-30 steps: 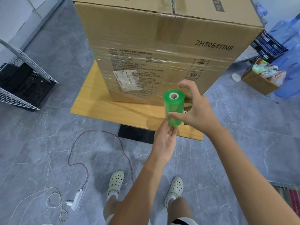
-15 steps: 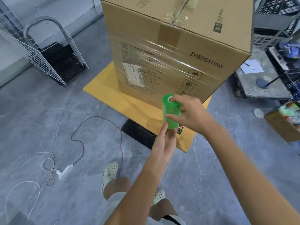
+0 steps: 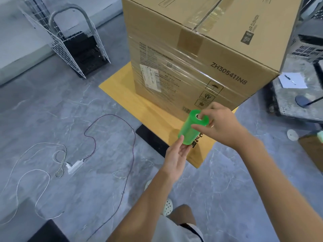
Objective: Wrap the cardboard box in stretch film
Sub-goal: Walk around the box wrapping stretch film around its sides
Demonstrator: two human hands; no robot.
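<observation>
A large cardboard box stands on a yellow wooden platform. Clear stretch film bands the middle and lower part of its near face, over a white label. Close in front of the box's near bottom corner is a green roll of stretch film, tilted. My right hand grips the roll at its top end, a finger at the core and the thumb across the side. My left hand holds the roll's bottom end with its fingertips.
A white wire cart with a black crate stands at the back left. Cables and a power strip lie on the grey floor to the left. A low grey platform with paper is on the right, and a small cardboard box at the right edge.
The view has swung round the box toward its right corner. The roll has tilted from upright, and my right hand has closed over its top end. My left hand stays under the roll.
</observation>
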